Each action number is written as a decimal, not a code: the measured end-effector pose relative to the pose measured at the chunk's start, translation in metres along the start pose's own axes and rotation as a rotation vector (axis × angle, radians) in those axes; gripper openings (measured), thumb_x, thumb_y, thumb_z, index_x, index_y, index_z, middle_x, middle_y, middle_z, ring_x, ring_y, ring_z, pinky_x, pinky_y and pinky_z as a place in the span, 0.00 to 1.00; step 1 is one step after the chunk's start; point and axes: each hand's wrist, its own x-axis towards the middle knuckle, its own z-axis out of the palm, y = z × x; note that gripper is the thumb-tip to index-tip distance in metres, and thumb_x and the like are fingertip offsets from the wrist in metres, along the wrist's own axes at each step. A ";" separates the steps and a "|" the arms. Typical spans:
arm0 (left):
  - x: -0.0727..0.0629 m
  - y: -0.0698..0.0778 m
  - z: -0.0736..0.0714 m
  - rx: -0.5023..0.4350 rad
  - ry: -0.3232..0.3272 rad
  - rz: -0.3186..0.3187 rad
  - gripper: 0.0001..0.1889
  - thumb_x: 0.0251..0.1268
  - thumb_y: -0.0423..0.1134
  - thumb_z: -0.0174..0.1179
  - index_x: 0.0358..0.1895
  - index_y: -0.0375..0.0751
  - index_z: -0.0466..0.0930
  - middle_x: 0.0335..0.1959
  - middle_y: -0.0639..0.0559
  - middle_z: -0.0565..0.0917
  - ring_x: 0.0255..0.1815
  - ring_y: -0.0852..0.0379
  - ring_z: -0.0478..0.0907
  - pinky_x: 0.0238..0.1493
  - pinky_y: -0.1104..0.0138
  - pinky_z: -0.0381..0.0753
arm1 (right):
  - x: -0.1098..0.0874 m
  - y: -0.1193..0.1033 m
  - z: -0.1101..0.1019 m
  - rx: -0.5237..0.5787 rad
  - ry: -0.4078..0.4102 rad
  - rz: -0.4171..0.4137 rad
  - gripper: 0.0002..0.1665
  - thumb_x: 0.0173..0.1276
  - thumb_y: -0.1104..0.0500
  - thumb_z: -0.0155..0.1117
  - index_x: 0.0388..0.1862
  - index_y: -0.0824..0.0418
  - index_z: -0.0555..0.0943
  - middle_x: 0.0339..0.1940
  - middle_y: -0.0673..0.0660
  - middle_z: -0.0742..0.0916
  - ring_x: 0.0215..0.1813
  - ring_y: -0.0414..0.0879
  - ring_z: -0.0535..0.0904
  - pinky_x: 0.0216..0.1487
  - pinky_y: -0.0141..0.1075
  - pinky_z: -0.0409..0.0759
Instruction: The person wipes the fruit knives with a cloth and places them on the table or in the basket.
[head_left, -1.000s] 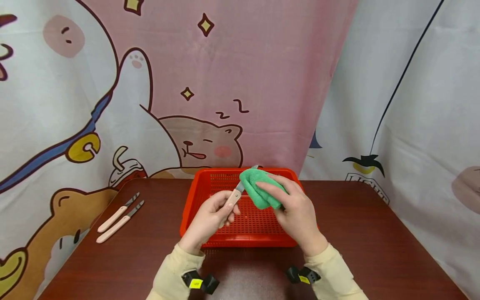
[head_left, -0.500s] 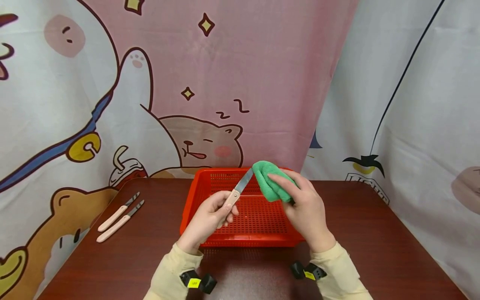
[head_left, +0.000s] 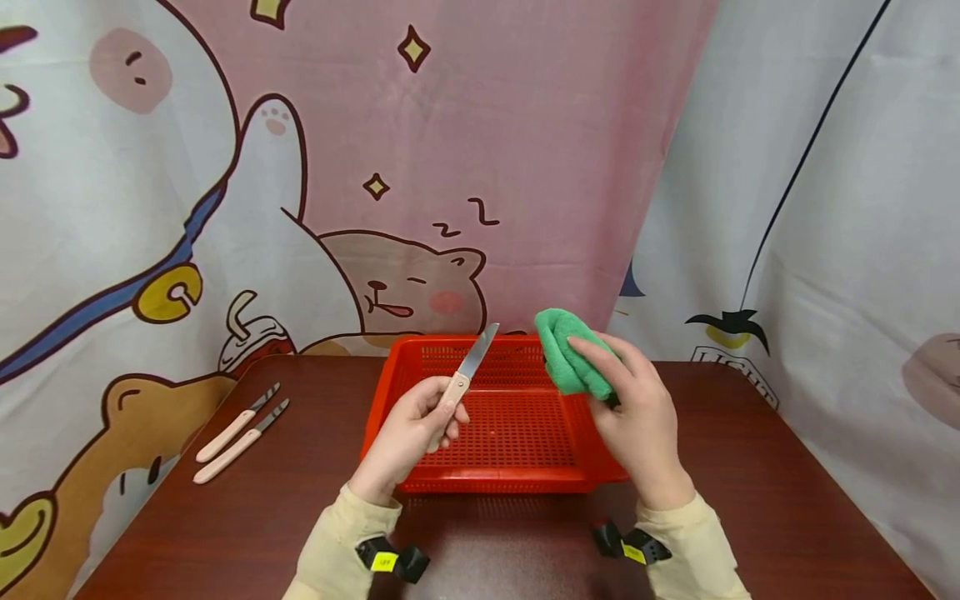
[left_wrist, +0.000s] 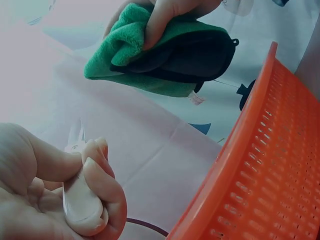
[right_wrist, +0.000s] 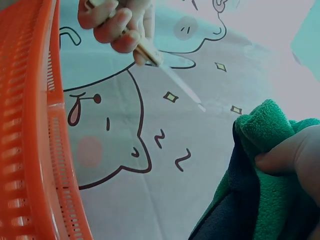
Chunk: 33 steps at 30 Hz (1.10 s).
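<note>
My left hand [head_left: 412, 429] grips a knife [head_left: 476, 353] by its pale handle, blade pointing up and away over the basket. In the left wrist view the fingers curl round the handle [left_wrist: 82, 200]; in the right wrist view the bare blade [right_wrist: 182, 86] shows whole. My right hand [head_left: 637, 408] pinches a folded green cloth [head_left: 566, 350], which has a dark side [left_wrist: 185, 57] seen from below. Cloth and blade are apart, the cloth to the right. Both hands are above a red plastic basket [head_left: 491, 475].
Two more knives [head_left: 232, 437] with pale handles lie side by side at the table's left. The basket has perforated walls and stands mid-table against the back. A printed curtain [head_left: 555, 167] hangs behind the brown table [head_left: 750, 492].
The cloth has slid off the blade tip and moved right with my right hand, baring the whole blade. My left hand has shifted slightly left, turning the knife more upright.
</note>
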 end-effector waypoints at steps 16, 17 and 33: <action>0.009 0.007 0.010 0.012 -0.008 0.014 0.11 0.77 0.32 0.51 0.55 0.33 0.74 0.34 0.39 0.78 0.26 0.54 0.73 0.24 0.73 0.72 | -0.006 -0.028 0.015 0.106 -0.063 -0.167 0.40 0.50 0.79 0.62 0.59 0.47 0.83 0.60 0.57 0.81 0.57 0.55 0.78 0.47 0.46 0.79; 0.009 0.007 0.011 0.020 -0.009 0.017 0.11 0.77 0.33 0.51 0.55 0.34 0.74 0.34 0.38 0.78 0.26 0.53 0.73 0.24 0.72 0.72 | -0.007 -0.029 0.017 0.109 -0.089 -0.166 0.40 0.50 0.80 0.63 0.59 0.47 0.83 0.60 0.57 0.81 0.58 0.55 0.78 0.46 0.47 0.80; 0.007 0.006 0.016 0.058 -0.046 0.064 0.08 0.78 0.34 0.49 0.52 0.35 0.75 0.34 0.41 0.78 0.26 0.54 0.73 0.27 0.69 0.75 | -0.012 -0.033 0.031 0.090 -0.191 -0.150 0.44 0.49 0.80 0.67 0.61 0.44 0.82 0.62 0.57 0.80 0.58 0.55 0.77 0.42 0.49 0.82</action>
